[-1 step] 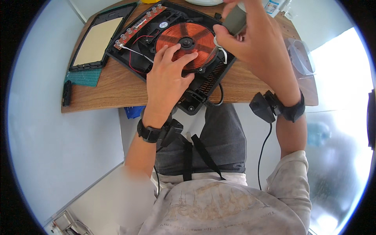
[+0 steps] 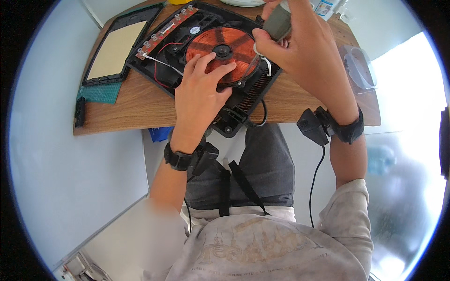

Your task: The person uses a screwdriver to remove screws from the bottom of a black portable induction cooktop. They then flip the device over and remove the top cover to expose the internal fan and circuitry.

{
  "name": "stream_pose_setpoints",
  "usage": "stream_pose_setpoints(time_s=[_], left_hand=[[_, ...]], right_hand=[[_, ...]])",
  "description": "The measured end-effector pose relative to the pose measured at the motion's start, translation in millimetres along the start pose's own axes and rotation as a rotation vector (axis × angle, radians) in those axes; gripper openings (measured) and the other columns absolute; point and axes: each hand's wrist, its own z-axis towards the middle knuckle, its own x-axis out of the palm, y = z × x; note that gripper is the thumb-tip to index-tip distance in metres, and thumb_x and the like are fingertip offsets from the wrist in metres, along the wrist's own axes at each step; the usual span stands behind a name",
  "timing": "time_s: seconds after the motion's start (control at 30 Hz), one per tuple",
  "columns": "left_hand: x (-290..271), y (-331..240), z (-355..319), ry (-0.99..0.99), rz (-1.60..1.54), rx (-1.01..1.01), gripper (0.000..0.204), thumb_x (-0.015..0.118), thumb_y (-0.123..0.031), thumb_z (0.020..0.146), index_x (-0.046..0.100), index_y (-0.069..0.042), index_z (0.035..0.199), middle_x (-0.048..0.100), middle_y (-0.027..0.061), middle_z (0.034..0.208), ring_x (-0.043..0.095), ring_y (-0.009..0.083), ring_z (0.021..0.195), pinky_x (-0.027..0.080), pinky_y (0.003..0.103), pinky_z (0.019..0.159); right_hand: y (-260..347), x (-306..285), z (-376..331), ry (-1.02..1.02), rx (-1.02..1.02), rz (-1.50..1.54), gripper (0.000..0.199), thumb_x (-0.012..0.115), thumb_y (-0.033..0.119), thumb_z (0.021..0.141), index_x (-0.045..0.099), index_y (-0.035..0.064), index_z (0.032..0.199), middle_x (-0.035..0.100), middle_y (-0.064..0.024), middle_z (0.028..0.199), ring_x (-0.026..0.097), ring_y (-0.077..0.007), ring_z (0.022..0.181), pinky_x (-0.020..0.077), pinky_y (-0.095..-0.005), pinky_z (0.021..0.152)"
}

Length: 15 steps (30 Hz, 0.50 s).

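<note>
An opened induction cooker in a black housing lies slanted on the table, its round copper coil exposed. My left hand lies with fingers spread over the coil's near left part, fingertips by its centre. In my right hand is a thick grey-green screwdriver, gripped above the coil's right side. Its thin shaft slants down to the coil's near right edge, by a small screw; contact is unclear. White wire ends stick out beside the coil. A red circuit strip runs along the housing's left side.
A black frame with a cream panel lies at the left on a green cutting mat. Nearby is a small black part. At the right edge stands a clear plastic container; a bottle is at the back.
My right hand and the screwdriver have shifted slightly, the tool's body tilting a little. The left hand stays in place on the coil.
</note>
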Motion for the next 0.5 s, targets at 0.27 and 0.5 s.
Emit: stream_pose_setpoints(time_s=[0.27, 0.5], left_hand=[[0, 0, -1, 0.026, -0.012, -0.041, 0.055, 0.084, -0.018, 0.075, 0.074, -0.032, 0.128, 0.060, 0.0041, 0.142, 0.056, 0.0305, 0.132, 0.053, 0.042, 0.107], [2, 1, 0, 0.003, -0.012, -0.005, 0.055, 0.085, -0.017, 0.072, 0.074, -0.029, 0.124, 0.060, 0.0059, 0.139, 0.056, 0.0324, 0.131, 0.059, 0.044, 0.097]], right_hand=[[21, -8, 3, 0.095, -0.006, -0.200, 0.034, 0.070, 0.018, 0.097, 0.046, 0.0025, 0.116, 0.062, -0.0225, 0.109, 0.065, -0.0403, 0.098, 0.0506, -0.0451, 0.084], [15, 12, 0, -0.026, -0.051, 0.041, 0.044, 0.070, 0.012, 0.095, 0.042, 0.0009, 0.127, 0.062, -0.0254, 0.119, 0.063, -0.0475, 0.107, 0.0508, -0.0483, 0.090]])
